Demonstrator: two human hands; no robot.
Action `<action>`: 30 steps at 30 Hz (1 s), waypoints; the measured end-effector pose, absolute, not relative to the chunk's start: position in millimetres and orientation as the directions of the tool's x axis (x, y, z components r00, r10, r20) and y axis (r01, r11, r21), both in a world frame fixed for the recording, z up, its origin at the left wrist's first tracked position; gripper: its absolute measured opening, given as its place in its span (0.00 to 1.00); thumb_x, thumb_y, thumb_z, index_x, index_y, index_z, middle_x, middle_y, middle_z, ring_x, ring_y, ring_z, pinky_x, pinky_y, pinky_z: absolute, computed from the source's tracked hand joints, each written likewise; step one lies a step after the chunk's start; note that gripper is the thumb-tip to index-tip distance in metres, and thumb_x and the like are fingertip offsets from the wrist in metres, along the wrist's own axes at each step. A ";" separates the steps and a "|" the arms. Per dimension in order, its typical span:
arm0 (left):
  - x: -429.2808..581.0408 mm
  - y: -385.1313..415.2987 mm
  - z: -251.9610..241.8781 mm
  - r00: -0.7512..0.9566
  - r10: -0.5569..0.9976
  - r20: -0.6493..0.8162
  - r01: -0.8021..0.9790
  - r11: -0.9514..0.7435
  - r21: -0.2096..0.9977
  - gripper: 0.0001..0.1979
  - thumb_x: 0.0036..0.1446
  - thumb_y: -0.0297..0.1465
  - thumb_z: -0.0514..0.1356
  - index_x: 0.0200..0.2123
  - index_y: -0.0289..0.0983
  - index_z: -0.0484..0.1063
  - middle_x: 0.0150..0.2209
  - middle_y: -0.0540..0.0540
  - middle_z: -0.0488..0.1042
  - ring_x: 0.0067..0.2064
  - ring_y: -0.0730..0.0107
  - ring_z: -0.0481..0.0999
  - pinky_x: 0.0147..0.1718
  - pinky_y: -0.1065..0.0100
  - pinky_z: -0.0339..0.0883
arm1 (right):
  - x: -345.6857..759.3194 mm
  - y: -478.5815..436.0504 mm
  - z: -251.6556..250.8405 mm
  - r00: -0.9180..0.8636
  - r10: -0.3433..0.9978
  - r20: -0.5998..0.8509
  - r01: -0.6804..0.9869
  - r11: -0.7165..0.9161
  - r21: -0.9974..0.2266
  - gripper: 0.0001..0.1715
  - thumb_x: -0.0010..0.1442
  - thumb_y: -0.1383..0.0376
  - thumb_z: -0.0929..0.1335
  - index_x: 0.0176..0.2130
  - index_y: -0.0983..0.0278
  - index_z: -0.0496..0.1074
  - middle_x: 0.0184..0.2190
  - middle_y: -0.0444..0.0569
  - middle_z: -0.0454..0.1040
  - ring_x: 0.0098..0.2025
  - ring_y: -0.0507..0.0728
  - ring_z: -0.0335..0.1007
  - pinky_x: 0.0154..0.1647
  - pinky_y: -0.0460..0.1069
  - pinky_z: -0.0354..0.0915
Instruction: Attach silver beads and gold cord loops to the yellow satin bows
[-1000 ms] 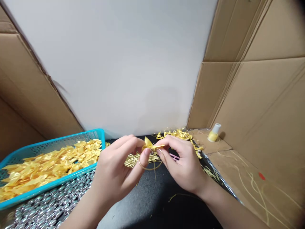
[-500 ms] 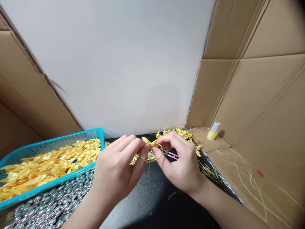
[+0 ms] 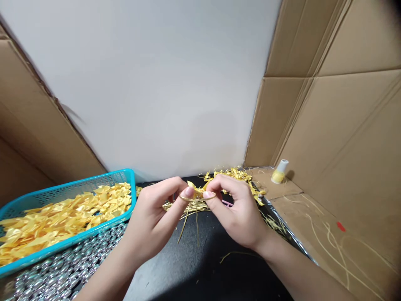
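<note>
I have the left hand (image 3: 156, 214) and right hand (image 3: 240, 211) pinched closed on a yellow ribbon bow (image 3: 198, 192). It's probably light, soft, easily creased, best held near its middle.

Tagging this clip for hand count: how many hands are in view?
2: the left hand at the left side of the yellow ribbon, and the right hand at its right; both pinch it. None appears hidden.

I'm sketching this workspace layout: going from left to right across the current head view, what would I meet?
Turquoise basket → left hand → yellow ribbon piece → right hand → thread spool → small red mark.
</note>
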State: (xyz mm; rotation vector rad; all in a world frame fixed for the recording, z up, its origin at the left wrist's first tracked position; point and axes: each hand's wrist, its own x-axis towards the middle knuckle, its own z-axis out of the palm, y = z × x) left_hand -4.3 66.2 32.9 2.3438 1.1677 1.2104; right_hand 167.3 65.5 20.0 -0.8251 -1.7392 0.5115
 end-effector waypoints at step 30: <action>-6.4 71.8 29.5 0.332 0.764 0.553 0.463 -0.643 0.610 0.12 0.62 0.32 0.57 0.26 0.37 0.68 0.22 0.54 0.65 0.25 0.76 0.62 0.25 0.73 0.56 | 168.8 76.5 10.1 -0.257 0.703 0.663 0.203 0.710 -0.675 0.18 0.66 0.65 0.62 0.25 0.64 0.66 0.22 0.40 0.63 0.26 0.48 0.59 0.30 0.46 0.55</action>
